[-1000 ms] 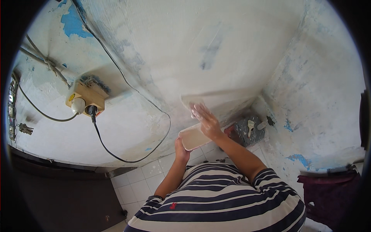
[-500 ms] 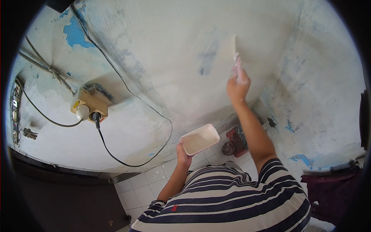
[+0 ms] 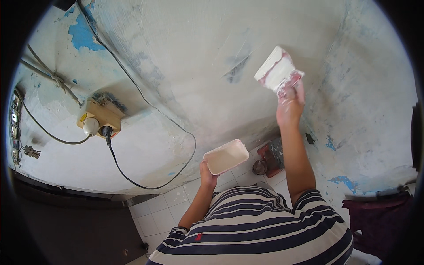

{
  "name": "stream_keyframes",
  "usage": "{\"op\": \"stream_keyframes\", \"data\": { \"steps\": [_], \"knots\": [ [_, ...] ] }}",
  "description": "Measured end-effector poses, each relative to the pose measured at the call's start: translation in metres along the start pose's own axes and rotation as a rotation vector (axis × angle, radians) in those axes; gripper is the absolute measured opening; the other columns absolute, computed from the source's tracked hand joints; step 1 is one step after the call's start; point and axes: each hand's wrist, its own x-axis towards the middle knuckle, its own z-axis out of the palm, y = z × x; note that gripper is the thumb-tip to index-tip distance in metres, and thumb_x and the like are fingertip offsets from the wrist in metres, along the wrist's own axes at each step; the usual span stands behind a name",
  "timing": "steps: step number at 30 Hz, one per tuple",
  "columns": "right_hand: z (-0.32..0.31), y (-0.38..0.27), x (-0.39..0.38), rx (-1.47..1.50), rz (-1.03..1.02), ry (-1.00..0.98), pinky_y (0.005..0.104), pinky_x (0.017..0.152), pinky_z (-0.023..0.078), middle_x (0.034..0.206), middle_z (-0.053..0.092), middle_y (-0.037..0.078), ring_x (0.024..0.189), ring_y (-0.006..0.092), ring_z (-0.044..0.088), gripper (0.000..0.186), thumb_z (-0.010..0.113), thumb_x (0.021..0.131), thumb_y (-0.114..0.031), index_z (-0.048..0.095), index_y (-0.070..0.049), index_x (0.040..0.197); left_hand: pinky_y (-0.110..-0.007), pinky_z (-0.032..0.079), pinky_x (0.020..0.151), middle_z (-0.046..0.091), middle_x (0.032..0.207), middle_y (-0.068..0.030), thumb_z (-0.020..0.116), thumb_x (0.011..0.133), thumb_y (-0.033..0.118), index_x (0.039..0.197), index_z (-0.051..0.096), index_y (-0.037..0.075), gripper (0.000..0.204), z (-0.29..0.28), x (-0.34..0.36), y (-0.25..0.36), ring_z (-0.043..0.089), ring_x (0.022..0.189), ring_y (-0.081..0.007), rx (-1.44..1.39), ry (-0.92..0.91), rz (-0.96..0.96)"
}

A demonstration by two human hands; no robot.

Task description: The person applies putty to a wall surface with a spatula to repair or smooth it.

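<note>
My right hand (image 3: 290, 104), smeared with white, is closed on the handle of a wide putty knife (image 3: 279, 70). Its broad blade is coated in white paste, with reddish pink showing near the handle and along a band. The blade is held in front of the wall (image 3: 212, 57); whether it touches I cannot tell. A grey-blue dark patch (image 3: 237, 69) marks the wall left of the blade. Low in the middle, my left hand (image 3: 207, 174) grips a white rectangular tub (image 3: 227, 157) by its near left side. Pale paste lies inside it.
On the left wall hangs a beige socket box (image 3: 101, 115) with two plugs and a looping black cable (image 3: 194, 145). A bunch of keys (image 3: 32, 152) hangs farther left. A reddish object (image 3: 270, 159) and a dark round container (image 3: 259, 167) stand on the tiled floor (image 3: 176, 197).
My right hand has moved slightly right and down, and the putty knife has turned from edge-on to show its broad, paste-covered face. My left hand still holds the tub almost in place.
</note>
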Motion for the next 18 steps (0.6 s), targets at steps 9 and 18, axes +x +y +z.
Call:
{"op": "stream_keyframes", "data": {
  "steps": [9,18],
  "knots": [
    [-0.006,-0.019,-0.003,0.234,0.189,-0.155,0.0405,0.109,0.047,0.139,0.059,0.011,0.127,0.0239,0.059,0.045,0.057,0.101,0.002,0.048,0.002,0.144,-0.052,0.051,0.106,0.062,0.139,-0.0146,0.027,0.108,0.047,0.145,0.052,0.004,0.061,0.021,-0.008,0.016,0.061,0.128,-0.0324,0.142,-0.108,-0.01],
    [-0.052,-0.008,-0.089,-0.759,-0.066,-0.271,0.0282,0.1,0.047,0.123,0.064,0.011,0.109,0.0138,0.059,0.024,0.052,0.106,-0.002,0.055,0.002,0.129,-0.051,0.059,0.092,0.064,0.132,-0.013,0.037,0.109,0.047,0.14,0.054,0.007,0.053,0.091,0.002,0.028,0.066,0.118,-0.0298,0.128,-0.014,0.054]
  ]
}}
